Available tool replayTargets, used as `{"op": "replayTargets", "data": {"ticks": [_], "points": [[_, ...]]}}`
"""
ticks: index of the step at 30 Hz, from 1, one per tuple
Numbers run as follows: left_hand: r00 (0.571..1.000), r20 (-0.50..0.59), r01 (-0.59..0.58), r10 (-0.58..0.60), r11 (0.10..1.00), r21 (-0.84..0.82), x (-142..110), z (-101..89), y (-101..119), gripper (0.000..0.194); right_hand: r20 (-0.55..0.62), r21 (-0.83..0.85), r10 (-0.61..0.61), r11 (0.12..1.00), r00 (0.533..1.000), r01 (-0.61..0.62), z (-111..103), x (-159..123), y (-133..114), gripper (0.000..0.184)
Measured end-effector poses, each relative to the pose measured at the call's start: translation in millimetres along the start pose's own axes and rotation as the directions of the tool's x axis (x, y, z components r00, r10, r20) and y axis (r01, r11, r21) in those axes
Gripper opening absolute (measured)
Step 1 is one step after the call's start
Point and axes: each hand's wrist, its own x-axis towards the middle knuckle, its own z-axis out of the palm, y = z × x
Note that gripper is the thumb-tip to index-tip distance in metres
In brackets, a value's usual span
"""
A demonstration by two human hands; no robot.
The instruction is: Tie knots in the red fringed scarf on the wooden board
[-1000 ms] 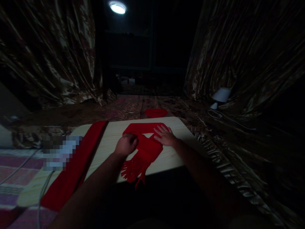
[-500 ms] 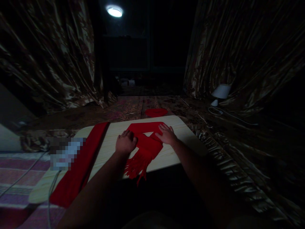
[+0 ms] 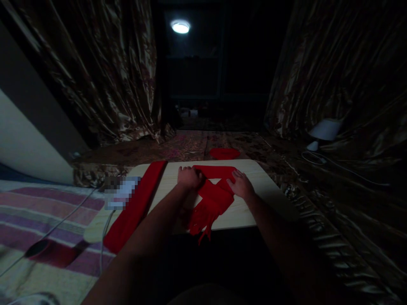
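Note:
A red scarf [image 3: 220, 195] with a fringed end lies folded on a pale wooden board table, its two arms crossing below a straight band. My left hand [image 3: 190, 177] is at the scarf's upper left corner, its fingers curled and closed on the edge. On the right corner rests my right hand [image 3: 242, 184], open, with fingers stretched out and thumb apart. Part of the fringe hangs over the table's near edge.
The wooden table [image 3: 168, 186] also bears a long folded red cloth [image 3: 138, 207] and a pixelated object [image 3: 122, 192] with a cable. Beyond it lies a red round item [image 3: 224, 153]. A white lamp [image 3: 326, 129] stands right; striped bedding [image 3: 54, 212] lies left.
The view has shifted left, so everything sits further right in the picture. My left hand has moved to the scarf's upper left edge; my right hand stays on its right corner.

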Motion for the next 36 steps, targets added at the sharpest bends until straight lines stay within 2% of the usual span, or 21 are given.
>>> {"op": "replayTargets", "data": {"ticks": [4,8,14,19,28,36], "points": [[0.985,0.078,-0.143,0.151,0.985,-0.101,16,6.6,6,0.075,-0.024,0.008,-0.014,1.000,1.000,0.014,5,2,3,0.061],[0.971,0.212,-0.082,0.114,0.984,-0.155,14,24.3,2,0.083,0.029,0.003,0.009,1.000,1.000,-0.010,6,2,3,0.064],[0.982,0.178,-0.024,0.056,0.984,-0.175,4,42.0,-14,0.082,0.209,-0.051,0.097,0.995,0.973,-0.088,1,5,-2,0.072],[0.986,0.162,-0.005,0.033,0.985,-0.174,2,50.8,-28,0.083,0.295,-0.057,0.141,0.990,0.945,-0.130,-4,8,-3,0.078],[0.984,0.177,0.046,-0.017,0.986,-0.163,-8,52.5,-37,0.087,0.302,-0.066,0.170,0.985,0.938,-0.157,-6,6,-2,0.080],[0.992,0.124,0.025,-0.007,0.990,-0.141,-14,52.8,-37,0.085,0.288,-0.057,0.160,0.987,0.944,-0.150,-5,5,-1,0.080]]}}
